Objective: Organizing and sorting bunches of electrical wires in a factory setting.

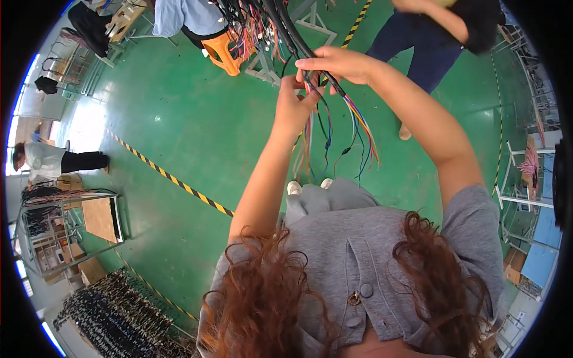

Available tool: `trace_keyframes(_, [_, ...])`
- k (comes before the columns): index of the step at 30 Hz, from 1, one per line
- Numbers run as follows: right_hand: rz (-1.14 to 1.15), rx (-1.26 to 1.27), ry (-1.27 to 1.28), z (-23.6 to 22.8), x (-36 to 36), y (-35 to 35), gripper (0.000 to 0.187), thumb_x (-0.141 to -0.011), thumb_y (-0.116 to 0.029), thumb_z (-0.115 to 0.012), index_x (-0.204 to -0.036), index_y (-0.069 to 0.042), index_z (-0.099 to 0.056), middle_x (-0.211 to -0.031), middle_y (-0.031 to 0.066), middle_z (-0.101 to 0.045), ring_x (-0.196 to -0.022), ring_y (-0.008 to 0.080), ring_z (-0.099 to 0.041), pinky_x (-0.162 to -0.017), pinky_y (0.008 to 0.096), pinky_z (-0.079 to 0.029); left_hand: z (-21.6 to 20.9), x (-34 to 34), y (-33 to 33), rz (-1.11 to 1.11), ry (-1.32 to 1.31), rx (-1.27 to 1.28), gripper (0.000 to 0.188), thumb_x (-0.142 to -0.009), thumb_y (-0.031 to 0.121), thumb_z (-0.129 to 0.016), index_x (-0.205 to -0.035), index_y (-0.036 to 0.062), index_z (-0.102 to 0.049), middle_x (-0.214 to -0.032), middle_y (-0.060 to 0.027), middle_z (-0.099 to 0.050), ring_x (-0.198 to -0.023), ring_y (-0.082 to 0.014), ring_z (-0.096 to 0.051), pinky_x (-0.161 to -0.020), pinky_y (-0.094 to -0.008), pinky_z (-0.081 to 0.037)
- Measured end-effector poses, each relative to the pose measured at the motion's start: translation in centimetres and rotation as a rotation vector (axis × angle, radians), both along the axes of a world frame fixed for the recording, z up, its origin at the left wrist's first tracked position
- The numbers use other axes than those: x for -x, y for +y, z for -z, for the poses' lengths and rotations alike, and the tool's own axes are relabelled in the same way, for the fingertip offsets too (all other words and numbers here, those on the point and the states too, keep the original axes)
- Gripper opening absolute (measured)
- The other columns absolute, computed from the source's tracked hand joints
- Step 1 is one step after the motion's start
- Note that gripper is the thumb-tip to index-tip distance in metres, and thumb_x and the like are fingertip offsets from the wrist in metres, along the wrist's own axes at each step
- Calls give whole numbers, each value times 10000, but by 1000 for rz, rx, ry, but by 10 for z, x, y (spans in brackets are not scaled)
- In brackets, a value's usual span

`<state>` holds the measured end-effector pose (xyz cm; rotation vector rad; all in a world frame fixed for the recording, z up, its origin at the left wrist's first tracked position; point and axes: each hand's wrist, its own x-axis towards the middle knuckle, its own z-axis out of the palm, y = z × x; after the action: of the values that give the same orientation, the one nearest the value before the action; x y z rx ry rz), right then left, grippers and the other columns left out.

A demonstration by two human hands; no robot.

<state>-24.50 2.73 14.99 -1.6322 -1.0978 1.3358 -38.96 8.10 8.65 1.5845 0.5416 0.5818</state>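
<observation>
A wire harness in black sleeving point(287, 30) comes down from the top edge to my hands. My right hand point(341, 64) is closed round its black branches from the right, thumb lying along the sleeving. Just to the left and lower, my left hand point(294, 106) pinches a thinner branch, its fingers partly hidden behind the harness. Loose wires point(360, 128) in yellow, red, blue and white fan out below my right hand. More thin wires point(307, 140), some with small dark joints, dangle beneath my left hand.
A big bundle of coloured wires with white connectors point(245, 27) hangs beyond my hands, near an orange stool point(222, 52) with a seated person. Another person point(412, 42) stands at far right. Striped tape point(173, 179) crosses the green floor. A wheeled rack point(65, 230) stands left.
</observation>
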Motion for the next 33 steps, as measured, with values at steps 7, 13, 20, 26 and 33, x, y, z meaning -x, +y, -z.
trace_keyframes(7, [205, -258, 59, 22, 23, -19, 345, -818, -257, -584, -1049, -9, -518, -822, 27, -594, -682, 91, -544, -517, 220, -414, 9, 20, 10, 258, -111, 345, 284, -888, 132, -471, -1159, 46, -465, -776, 6, -546, -513, -49, -427, -487, -196, -352])
trace_keyframes(13, [133, -345, 61, 11, 23, -42, 281, -875, -172, -491, -1100, -4, -503, -766, 29, -569, -621, 79, -502, -574, 202, -407, -17, 45, 33, 414, 82, 180, 213, -911, 194, -433, -988, 54, -574, -767, 20, -593, -496, -22, -358, -428, -178, -250])
trace_keyframes(20, [-123, -584, -146, 21, 38, -25, 402, -895, -270, -459, -1221, -34, -470, -1136, 49, -443, -1029, 139, -423, -865, 277, -367, -31, 47, 8, 470, 76, 173, 182, -892, 196, -480, -961, 53, -569, -807, 13, -607, -521, -11, -359, -467, -172, -293])
trace_keyframes(26, [205, -612, -28, 17, 58, -33, 399, -896, -320, -446, -1166, -28, -489, -1046, 59, -506, -894, 127, -507, -804, 271, -409, -30, 45, 8, 521, 95, 210, 193, -875, 178, -520, -936, 7, -586, -735, 15, -616, -692, -93, -510, -635, -260, -420])
trace_keyframes(33, [321, -417, 121, 51, 122, -78, 268, -911, -294, -437, -907, -37, -515, -700, 17, -533, -671, 117, -525, -665, 252, -422, -4, 41, 13, 240, 168, -269, 158, -819, 183, -576, -776, 35, -611, -616, -71, -595, -544, -160, -526, -541, -305, -421])
